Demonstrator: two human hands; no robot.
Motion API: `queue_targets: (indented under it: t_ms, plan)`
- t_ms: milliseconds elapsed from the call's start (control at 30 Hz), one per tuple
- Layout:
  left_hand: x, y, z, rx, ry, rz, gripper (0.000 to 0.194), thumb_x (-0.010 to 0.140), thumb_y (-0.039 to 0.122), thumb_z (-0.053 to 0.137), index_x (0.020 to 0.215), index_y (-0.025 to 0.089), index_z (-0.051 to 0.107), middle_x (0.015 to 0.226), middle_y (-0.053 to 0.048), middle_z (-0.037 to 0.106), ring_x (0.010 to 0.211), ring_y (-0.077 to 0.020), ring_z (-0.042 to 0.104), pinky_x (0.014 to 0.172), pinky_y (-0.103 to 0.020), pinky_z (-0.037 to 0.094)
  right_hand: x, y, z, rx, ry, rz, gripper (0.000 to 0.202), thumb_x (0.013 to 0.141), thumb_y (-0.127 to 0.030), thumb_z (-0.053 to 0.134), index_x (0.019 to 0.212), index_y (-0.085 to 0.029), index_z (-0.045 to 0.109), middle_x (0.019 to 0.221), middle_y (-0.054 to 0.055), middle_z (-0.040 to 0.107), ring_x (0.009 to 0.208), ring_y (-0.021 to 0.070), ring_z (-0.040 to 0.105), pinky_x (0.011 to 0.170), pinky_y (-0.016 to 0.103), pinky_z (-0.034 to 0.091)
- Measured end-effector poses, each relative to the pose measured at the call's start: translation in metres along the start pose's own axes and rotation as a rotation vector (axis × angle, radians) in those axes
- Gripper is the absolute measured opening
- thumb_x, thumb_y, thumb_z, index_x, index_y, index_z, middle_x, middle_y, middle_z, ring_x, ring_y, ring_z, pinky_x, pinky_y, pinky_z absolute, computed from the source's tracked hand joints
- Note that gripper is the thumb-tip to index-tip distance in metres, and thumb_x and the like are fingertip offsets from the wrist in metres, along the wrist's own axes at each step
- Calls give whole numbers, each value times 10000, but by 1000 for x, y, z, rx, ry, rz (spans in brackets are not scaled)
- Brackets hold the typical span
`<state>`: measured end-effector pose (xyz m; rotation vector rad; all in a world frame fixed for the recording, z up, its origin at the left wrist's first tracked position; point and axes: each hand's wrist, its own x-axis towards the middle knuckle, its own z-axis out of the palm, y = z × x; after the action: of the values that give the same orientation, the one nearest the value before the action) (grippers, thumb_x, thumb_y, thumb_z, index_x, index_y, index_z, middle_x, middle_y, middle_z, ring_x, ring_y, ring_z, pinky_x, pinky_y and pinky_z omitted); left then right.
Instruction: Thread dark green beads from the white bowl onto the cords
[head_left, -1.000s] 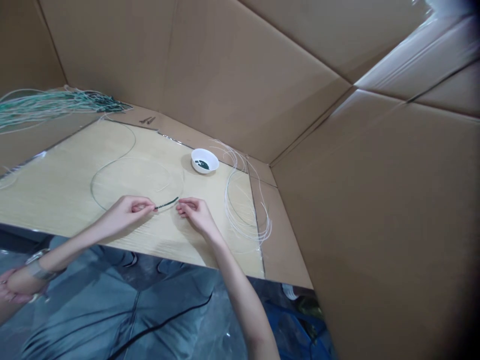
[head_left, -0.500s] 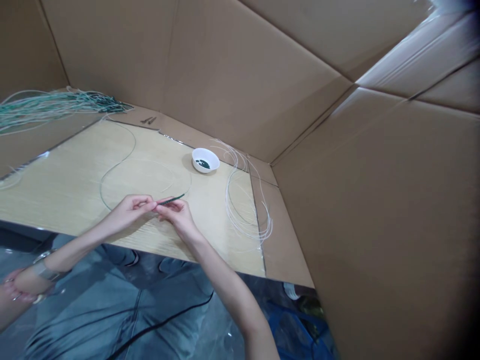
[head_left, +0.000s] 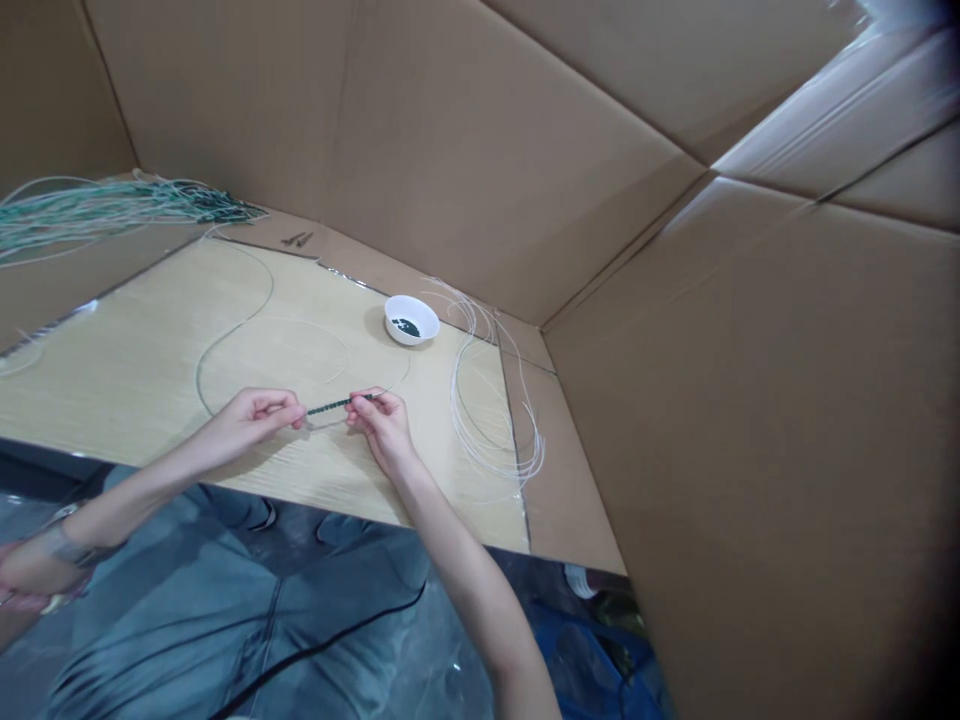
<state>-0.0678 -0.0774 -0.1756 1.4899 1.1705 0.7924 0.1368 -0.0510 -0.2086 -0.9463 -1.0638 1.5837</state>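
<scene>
A short row of dark green beads on a thin cord, a beaded string [head_left: 328, 407], stretches between my two hands just above the table. My left hand [head_left: 262, 412] pinches its left end between thumb and fingers. At the other end, my right hand [head_left: 381, 420] grips the string near the last beads. Thin cord [head_left: 201, 365] runs from my left hand in a wide curve to the back left of the table. A short free cord end rises beyond my right fingers. Behind my hands stands a white bowl [head_left: 412, 320] holding small dark green beads.
Loops of white cord [head_left: 459, 430] lie at the table's right edge. A bundle of green and white strings [head_left: 127, 212] rests at the back left. Small metal tools [head_left: 298, 240] lie by the back wall. Cardboard walls [head_left: 465, 150] enclose the table [head_left: 150, 370].
My right hand has slid to the right along the beaded string, away from my left hand. More of the beads now show between them. My left hand has shifted slightly left.
</scene>
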Motion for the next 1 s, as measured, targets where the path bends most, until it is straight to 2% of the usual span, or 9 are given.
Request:
queue_targets:
  t_ms: [200,300,367,467,533,633,800,1000]
  plan:
    - [1,-9,-4,15,18,-10,426,761,552,548,662,138,550,521,52,286,468,-70,246,455,-190,139,2,-4,-9,11,31,-8,181,908,-286,587,916,-106,612,778,-10,625,634,69,589,608,218,526]
    - [2,-9,-3,13,18,4,403,761,526,562,674,133,576,526,45,322,474,-72,266,454,-190,146,-1,-3,-7,20,3,12,193,880,-294,625,952,-114,621,799,-6,647,647,73,603,632,230,534]
    - [3,-8,0,7,16,20,391,765,514,565,674,134,581,527,43,341,477,-74,275,451,-191,153,-4,-1,-1,12,-52,45,271,781,-306,729,968,-129,645,795,-3,676,644,81,618,636,231,532]
    - [3,-7,5,-10,6,47,403,782,520,551,652,139,552,532,41,358,481,-72,276,459,-190,180,-6,4,10,-22,-142,88,399,563,-317,860,890,-157,696,750,5,706,620,98,630,608,224,520]
    - [4,-8,7,-21,-8,66,423,790,532,544,638,137,530,555,32,393,501,-73,309,479,-185,216,-6,6,16,-38,-158,84,383,512,-343,868,814,-170,709,718,1,706,598,96,625,595,221,514]
    - [5,-11,9,-31,-28,88,446,794,549,542,632,134,512,587,17,437,543,-83,365,509,-181,260,-6,8,23,-49,-133,58,353,520,-379,853,769,-174,710,686,-7,695,582,89,616,587,215,508]
    - [4,-11,10,-27,-39,98,442,801,546,527,635,138,496,586,20,441,560,-90,395,525,-178,291,-7,8,25,-77,-115,32,327,525,-353,853,754,-164,716,654,-5,685,567,90,605,547,204,482]
    - [1,-5,6,28,-2,78,410,783,509,542,605,144,487,543,37,394,498,-75,320,489,-186,230,-6,9,17,-76,-61,-21,285,590,-358,824,734,-149,694,570,-27,636,507,73,564,509,193,444]
